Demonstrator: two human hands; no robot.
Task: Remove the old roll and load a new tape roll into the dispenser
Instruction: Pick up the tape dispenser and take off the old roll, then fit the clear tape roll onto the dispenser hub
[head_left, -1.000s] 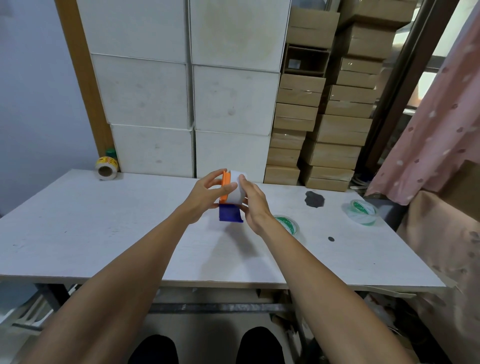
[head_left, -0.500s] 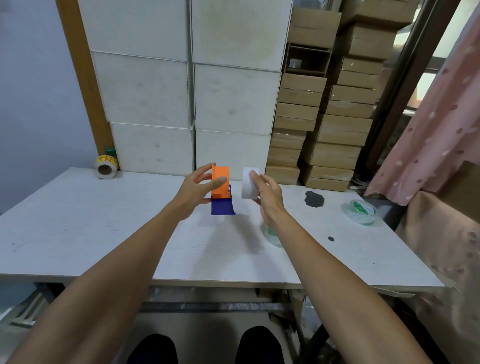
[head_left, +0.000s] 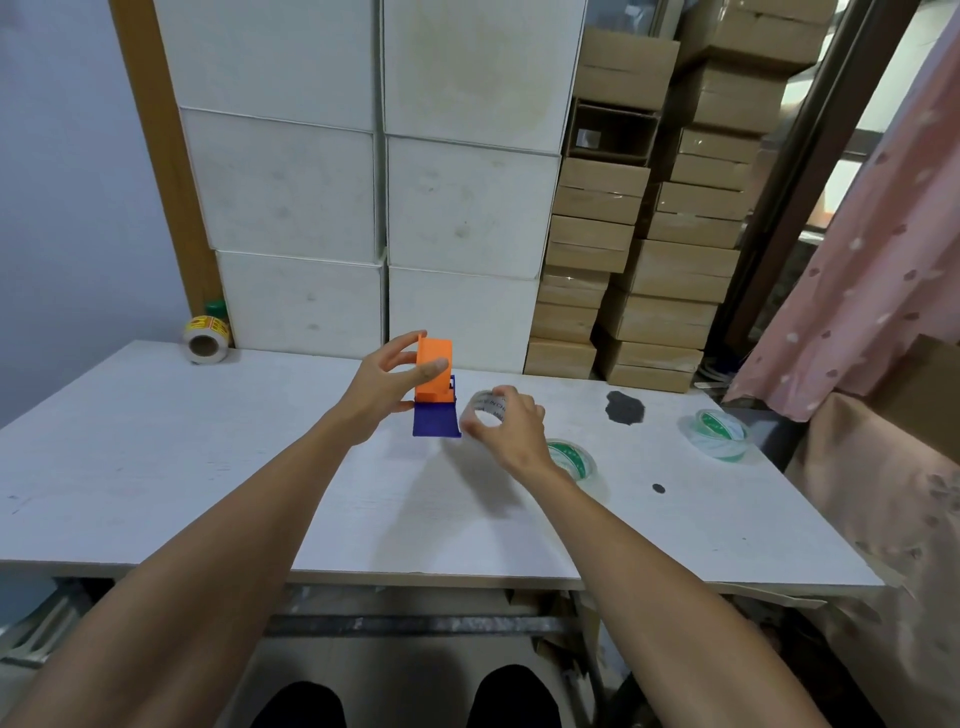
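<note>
since the earlier frame the right hand (head_left: 511, 428) has dropped lower with the old roll (head_left: 487, 407) pinched in curled fingers, just right of the dispenser (head_left: 435, 391); the left hand (head_left: 387, 382) grips its orange part at frame centre; removal looks done, loading remains; two green-printed rolls (head_left: 571, 457) (head_left: 719, 432) lie right on the white table (head_left: 156, 441); stacked boxes (head_left: 639, 218) fill the background.

Soft, even daylight is entering from the upper right window, leaving the room fairly bright. Faint, diffuse shadows are falling beneath both forearms onto the white wooden table (head_left: 156, 467). Wide-angle distortion is bending the edges; fingers are slightly blurring.
</note>
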